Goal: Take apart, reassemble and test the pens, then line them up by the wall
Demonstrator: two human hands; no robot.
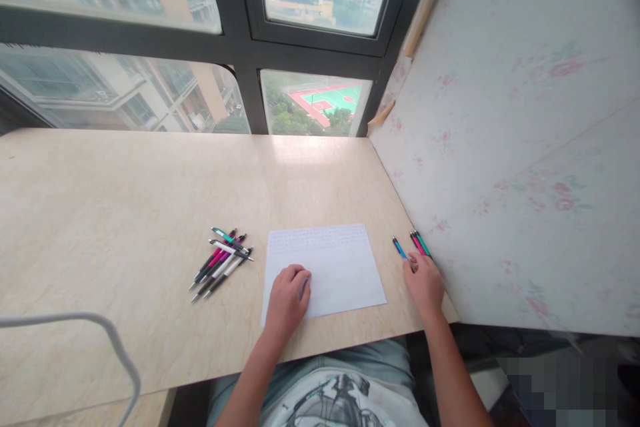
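Note:
A sheet of white paper (pixel 333 267) with rows of handwriting along its top lies on the table. My left hand (pixel 289 293) rests on the sheet's lower left with fingers curled; whatever they hold, if anything, is hidden. Beyond the sheet's right edge, my right hand (pixel 425 282) is closed, its fingertips at the near end of a blue pen (pixel 399 247). Right beside it, against the wall, lie a pink pen (pixel 417 242) and a green pen (pixel 423 242), partly covered by that hand. Left of the paper is a loose pile of several pens (pixel 223 263), some crossed over others.
The pale table (pixel 125 213) runs back to a dark-framed window (pixel 240 93). A flowered wall (pixel 500 167) closes off the right side. At the lower left, a grey cable or bent tube (pixel 117 340) arches over the table's near edge.

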